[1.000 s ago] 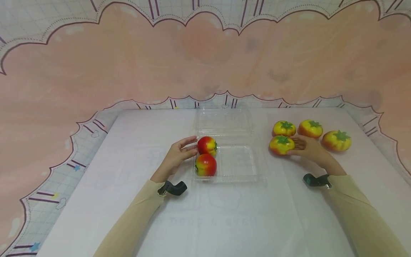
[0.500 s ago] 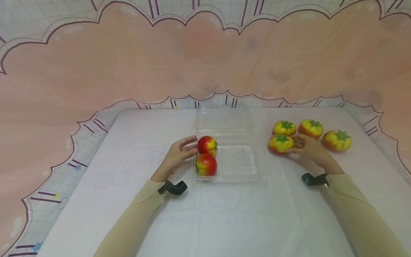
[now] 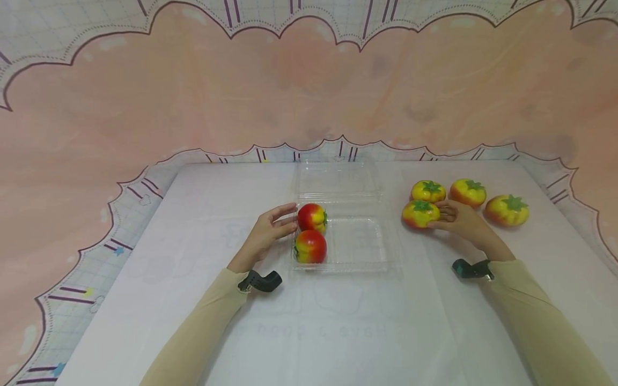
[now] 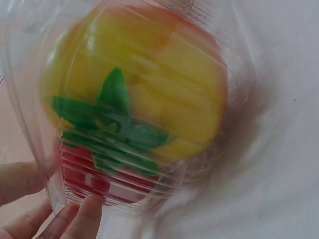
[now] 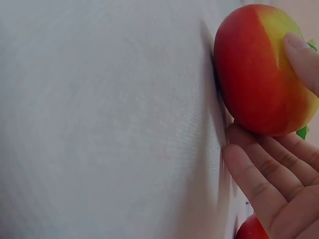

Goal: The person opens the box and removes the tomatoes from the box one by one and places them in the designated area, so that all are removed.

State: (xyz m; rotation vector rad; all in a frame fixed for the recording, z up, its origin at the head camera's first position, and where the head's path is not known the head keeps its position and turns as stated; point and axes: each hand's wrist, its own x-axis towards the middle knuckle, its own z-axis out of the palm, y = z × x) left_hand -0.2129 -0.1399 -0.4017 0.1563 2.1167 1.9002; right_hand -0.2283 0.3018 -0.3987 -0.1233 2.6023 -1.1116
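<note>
My right hand [image 3: 461, 221] holds a yellow-red persimmon [image 3: 421, 214] with a green calyx, thumb on one side and fingers on the other, as the right wrist view shows. A second persimmon [image 3: 427, 191] lies right behind it. Left of centre, my left hand [image 3: 270, 228] rests its loosely extended fingers against the left side of a clear plastic clamshell box [image 3: 357, 267]. Inside that box, along its left wall, two red-yellow persimmons [image 3: 310, 247] lie one behind the other. Through the plastic, the left wrist view shows a persimmon [image 4: 164, 94] up close.
Two more persimmons [image 3: 467, 192] [image 3: 507, 210] lie behind and to the right of my right hand. The box's lid [image 3: 338, 179] is folded back towards the rear. A white cloth [image 3: 338, 327] covers the table, and a patterned backdrop [image 3: 309, 96] rises behind it.
My right hand and the persimmon it holds have shifted slightly left and away from me. The left hand, the box and the other persimmons stay in place.
</note>
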